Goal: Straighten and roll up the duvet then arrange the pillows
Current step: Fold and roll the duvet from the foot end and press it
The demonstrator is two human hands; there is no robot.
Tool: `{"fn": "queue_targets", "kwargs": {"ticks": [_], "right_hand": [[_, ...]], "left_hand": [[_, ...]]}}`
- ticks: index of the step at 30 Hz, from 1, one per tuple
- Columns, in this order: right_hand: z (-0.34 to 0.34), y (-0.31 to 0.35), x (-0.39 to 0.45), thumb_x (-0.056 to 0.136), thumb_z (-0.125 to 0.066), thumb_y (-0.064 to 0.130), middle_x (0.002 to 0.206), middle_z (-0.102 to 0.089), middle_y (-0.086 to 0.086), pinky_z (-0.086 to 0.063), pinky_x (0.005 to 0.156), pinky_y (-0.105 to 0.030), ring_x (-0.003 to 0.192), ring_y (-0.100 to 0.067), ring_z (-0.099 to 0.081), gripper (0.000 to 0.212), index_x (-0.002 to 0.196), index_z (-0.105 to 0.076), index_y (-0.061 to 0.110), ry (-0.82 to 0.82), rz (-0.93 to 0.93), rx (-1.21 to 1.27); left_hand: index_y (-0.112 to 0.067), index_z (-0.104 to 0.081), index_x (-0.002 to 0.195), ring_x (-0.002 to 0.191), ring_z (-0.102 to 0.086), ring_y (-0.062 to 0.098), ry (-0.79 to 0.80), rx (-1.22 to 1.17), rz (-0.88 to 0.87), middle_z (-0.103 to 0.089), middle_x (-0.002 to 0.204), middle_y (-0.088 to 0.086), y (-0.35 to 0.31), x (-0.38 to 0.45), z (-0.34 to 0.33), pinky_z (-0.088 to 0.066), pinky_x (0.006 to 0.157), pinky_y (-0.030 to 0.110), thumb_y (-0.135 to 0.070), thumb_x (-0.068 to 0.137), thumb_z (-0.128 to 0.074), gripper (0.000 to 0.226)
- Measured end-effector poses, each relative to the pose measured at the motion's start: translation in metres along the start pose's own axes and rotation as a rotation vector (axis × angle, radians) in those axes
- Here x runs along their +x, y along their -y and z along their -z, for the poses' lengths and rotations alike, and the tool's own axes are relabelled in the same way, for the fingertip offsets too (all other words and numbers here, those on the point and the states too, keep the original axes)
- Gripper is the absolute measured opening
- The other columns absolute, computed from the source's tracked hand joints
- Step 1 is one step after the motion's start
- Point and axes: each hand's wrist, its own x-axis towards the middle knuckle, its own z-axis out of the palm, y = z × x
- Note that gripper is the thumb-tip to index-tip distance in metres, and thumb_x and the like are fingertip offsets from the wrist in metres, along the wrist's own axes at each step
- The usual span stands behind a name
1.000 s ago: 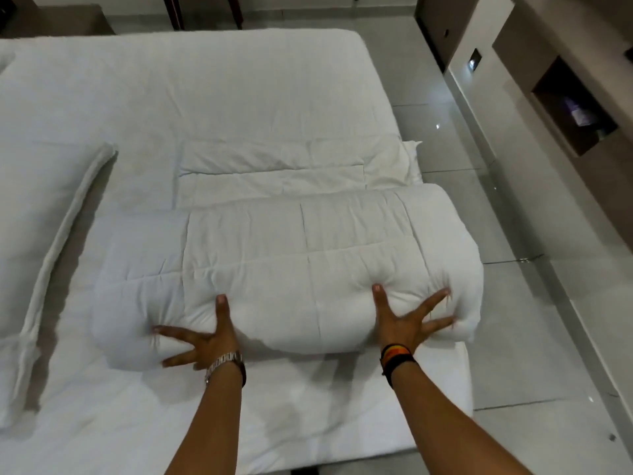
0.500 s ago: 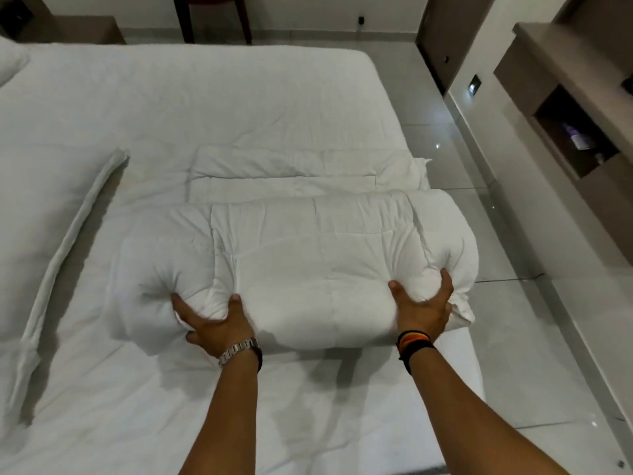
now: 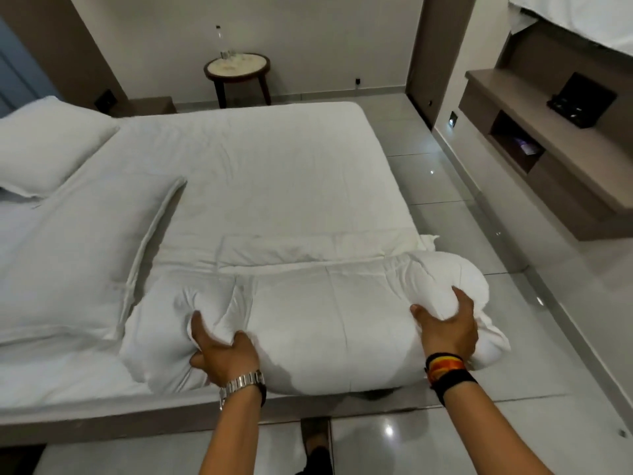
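The duvet (image 3: 329, 320) is rolled most of the way into a thick bundle lying across the near edge of the bed (image 3: 257, 173), with a short flat tail of it not yet taken up on the far side. The roll is gripped at both ends. The left hand (image 3: 222, 351) is dug into the left part, fingers curled into the padding so that the fabric puckers round them. The right hand (image 3: 448, 327) is clamped over the right part, fingers wrapped over the top and thumb spread toward the middle. The hands are set well apart, presumably so that both ends turn together and the roll stays even (a soft roll tends to sag where it is not held).

Two pillows are left for the later step: a large flat one (image 3: 78, 262) just beside the roll's left end, and a plumper one (image 3: 44, 145) near the head of the bed. A round side table (image 3: 237, 68) with a bottle (image 3: 219, 37) is seen beyond the bed, and a wall shelf (image 3: 548, 138) at the right.

The rolling is judged nearly done; the last tail has yet to be wound in.
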Motion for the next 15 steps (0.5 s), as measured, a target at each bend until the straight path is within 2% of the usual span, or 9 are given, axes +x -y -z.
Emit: {"fn": "queue_targets", "kwargs": {"ticks": [1, 3, 6, 7, 9, 10, 11, 13, 15], "right_hand": [[0.007, 0.009, 0.0, 0.075, -0.094, 0.023, 0.144, -0.059, -0.016, -0.044, 0.109, -0.044, 0.13, -0.041, -0.056, 0.084, 0.148, -0.054, 0.028, 0.0, 0.031, 0.017], [0.01, 0.036, 0.011, 0.078, -0.093, 0.022, 0.147, -0.055, -0.017, -0.043, 0.109, -0.04, 0.131, -0.041, -0.056, 0.08, 0.148, -0.055, 0.023, 0.025, 0.096, 0.06], [-0.006, 0.069, 0.03, 0.087, -0.085, 0.04, 0.163, -0.034, -0.014, -0.039, 0.12, -0.042, 0.138, -0.038, -0.052, 0.086, 0.16, -0.041, 0.026, 0.214, 0.216, 0.05], [-0.016, 0.07, 0.034, 0.09, -0.078, 0.052, 0.169, -0.027, -0.011, -0.032, 0.125, -0.047, 0.146, -0.035, -0.045, 0.088, 0.163, -0.035, 0.028, 0.298, 0.314, -0.031], [-0.041, 0.061, 0.045, 0.091, -0.054, 0.08, 0.176, -0.012, -0.006, -0.009, 0.131, -0.055, 0.161, -0.031, -0.017, 0.091, 0.166, -0.027, 0.036, 0.389, 0.623, -0.425], [-0.055, 0.054, 0.053, 0.09, -0.04, 0.088, 0.178, -0.006, -0.006, 0.003, 0.129, -0.058, 0.163, -0.031, -0.006, 0.093, 0.167, -0.022, 0.04, 0.376, 0.781, -0.633], [-0.067, 0.051, 0.062, 0.088, -0.03, 0.093, 0.178, -0.002, -0.006, 0.01, 0.125, -0.062, 0.164, -0.033, 0.0, 0.094, 0.167, -0.017, 0.043, 0.343, 0.887, -0.775], [-0.095, 0.057, 0.091, 0.086, -0.022, 0.097, 0.178, -0.005, -0.006, 0.015, 0.119, -0.073, 0.163, -0.039, 0.0, 0.096, 0.167, -0.012, 0.046, 0.285, 0.953, -0.906], [-0.125, 0.065, 0.13, 0.083, -0.022, 0.1, 0.177, -0.014, -0.006, 0.015, 0.114, -0.081, 0.162, -0.044, -0.004, 0.099, 0.166, -0.013, 0.047, 0.259, 0.931, -0.992]], "left_hand": [[-0.056, -0.032, 0.153, 0.099, -0.06, 0.044, 0.01, -0.027, -0.023, -0.035, 0.144, 0.018, -0.007, 0.001, 0.005, -0.053, 0.098, 0.048, -0.006, 0.092, -0.066, 0.086], [-0.052, -0.032, 0.156, 0.116, -0.058, 0.041, 0.092, -0.104, -0.095, -0.03, 0.154, 0.016, -0.026, 0.006, 0.004, -0.048, 0.101, 0.038, -0.007, 0.092, -0.069, 0.086], [-0.043, -0.029, 0.161, 0.147, -0.038, 0.025, 0.393, -0.17, -0.307, -0.02, 0.171, 0.005, -0.047, 0.022, -0.016, -0.037, 0.111, 0.032, -0.012, 0.097, -0.07, 0.082], [-0.044, -0.026, 0.162, 0.153, -0.032, 0.023, 0.515, -0.118, -0.382, -0.019, 0.173, -0.001, -0.051, 0.03, -0.027, -0.034, 0.116, 0.033, -0.019, 0.1, -0.067, 0.078], [-0.046, -0.018, 0.164, 0.159, -0.02, 0.021, 0.676, 0.109, -0.533, -0.013, 0.175, -0.007, -0.052, 0.05, -0.053, -0.024, 0.125, 0.039, -0.041, 0.106, -0.055, 0.069], [-0.044, -0.013, 0.165, 0.161, -0.011, 0.021, 0.652, 0.292, -0.65, -0.007, 0.176, -0.004, -0.05, 0.063, -0.069, -0.015, 0.128, 0.044, -0.053, 0.106, -0.045, 0.068], [-0.042, -0.008, 0.165, 0.162, -0.002, 0.024, 0.554, 0.498, -0.788, -0.003, 0.176, 0.001, -0.049, 0.075, -0.081, -0.006, 0.129, 0.048, -0.063, 0.103, -0.033, 0.07], [-0.045, -0.007, 0.165, 0.161, 0.009, 0.033, 0.307, 0.769, -0.986, -0.002, 0.177, 0.004, -0.052, 0.104, -0.105, 0.012, 0.126, 0.056, -0.074, 0.098, -0.021, 0.074], [-0.047, -0.012, 0.165, 0.16, 0.014, 0.041, 0.157, 0.835, -1.052, -0.004, 0.177, 0.003, -0.055, 0.141, -0.13, 0.023, 0.118, 0.063, -0.081, 0.095, -0.024, 0.078]]}}
